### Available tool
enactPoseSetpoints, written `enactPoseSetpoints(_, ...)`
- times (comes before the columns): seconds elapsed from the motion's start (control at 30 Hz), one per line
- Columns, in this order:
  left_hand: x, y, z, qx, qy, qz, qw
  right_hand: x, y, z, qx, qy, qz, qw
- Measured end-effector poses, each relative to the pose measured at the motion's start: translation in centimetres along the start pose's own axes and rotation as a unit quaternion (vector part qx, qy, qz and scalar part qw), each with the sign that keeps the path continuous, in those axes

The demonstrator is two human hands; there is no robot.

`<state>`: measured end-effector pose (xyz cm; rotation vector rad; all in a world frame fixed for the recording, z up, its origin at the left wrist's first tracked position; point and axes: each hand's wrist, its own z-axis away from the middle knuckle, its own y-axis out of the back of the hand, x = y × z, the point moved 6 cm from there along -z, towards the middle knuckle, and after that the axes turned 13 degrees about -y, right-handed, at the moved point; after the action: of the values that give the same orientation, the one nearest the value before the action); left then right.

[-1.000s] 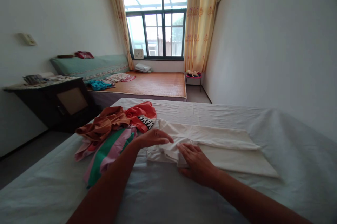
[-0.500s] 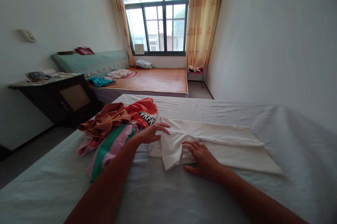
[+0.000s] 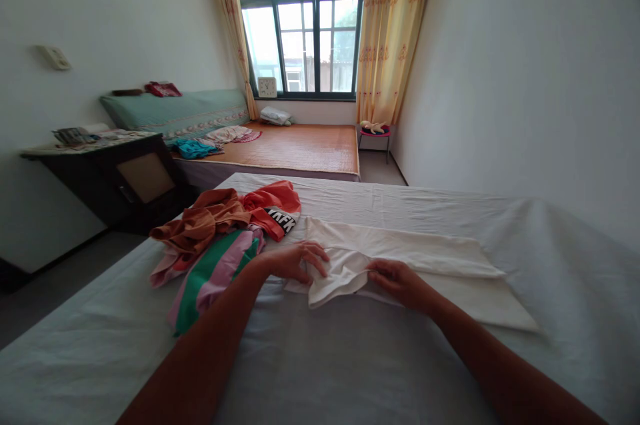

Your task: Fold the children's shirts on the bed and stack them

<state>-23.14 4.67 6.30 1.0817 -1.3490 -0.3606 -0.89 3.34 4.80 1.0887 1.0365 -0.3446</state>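
Quick count: one white garment (image 3: 400,255) spread on the near bed (image 3: 450,212), two hands on it, left hand (image 3: 295,262) and right hand (image 3: 400,282). One pile of colored clothes (image 3: 220,238), looks like three or four pieces. Two beds total, far bed (image 3: 300,148) included. Two curtains, one clock (image 3: 267,86), one dark desk (image 3: 120,175).

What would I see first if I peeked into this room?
Two bare arms reach over a bed with a white sheet: the left hand and right hand both pinch a cream garment lying flat in the middle. Just left of it sits a bright clothes pile, orange, green and pink. At the back, a big window glows between yellow curtains.
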Motion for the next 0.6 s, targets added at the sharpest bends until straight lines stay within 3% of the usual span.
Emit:
enactPoseSetpoints(0.07, 0.0, 0.2, -0.2, 0.02, -0.005, 0.009, 1.0, 0.6, 0.2, -0.4, -0.022, -0.027, -0.056, 0.998)
enactPoseSetpoints(0.17, 0.4, 0.6, -0.4, 0.045, -0.014, 0.037, 0.998, 1.9, 0.8, -1.2, 0.013, -0.073, -0.123, 0.99)
enactPoseSetpoints(0.37, 1.5, 0.5, -0.3, -0.009, -0.015, 0.056, 0.998, 3.2, 0.7, -2.2, 0.082, -0.098, -0.118, 0.985)
enactPoseSetpoints(0.6, 0.3, 0.5, -0.6, 0.081, 0.008, 0.035, 0.996, 2.5, 0.7, -1.7, 0.042, -0.089, -0.181, 0.979)
